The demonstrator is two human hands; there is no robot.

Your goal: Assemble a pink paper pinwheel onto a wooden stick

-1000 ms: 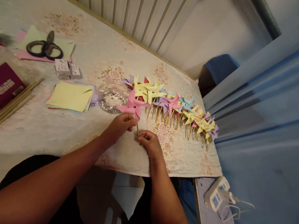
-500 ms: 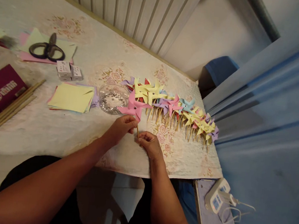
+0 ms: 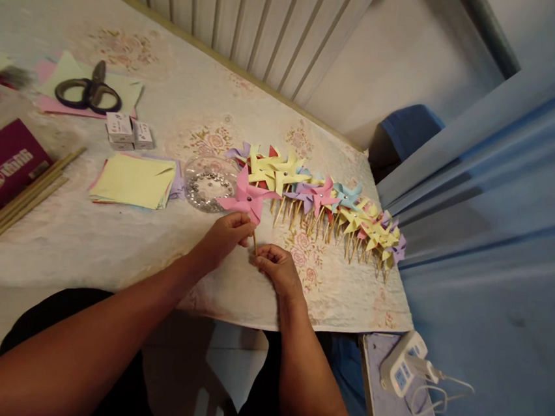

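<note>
Head view: pink pinwheel (image 3: 249, 200) in both hands, over the worktop (image 3: 347, 300) near its front edge. Long axis = stick (image 3: 255, 242), running from the blades (image 3: 263, 193) toward that edge, leaning slightly right. Left hand (image 3: 229, 232) nearer the blades, pinched on the stick just below them; right hand (image 3: 279, 268) pinched at the lower end. Hands apart. Pinwheel row (image 3: 321, 195) beyond right hand, stretching toward the worktop's right edge.
</note>
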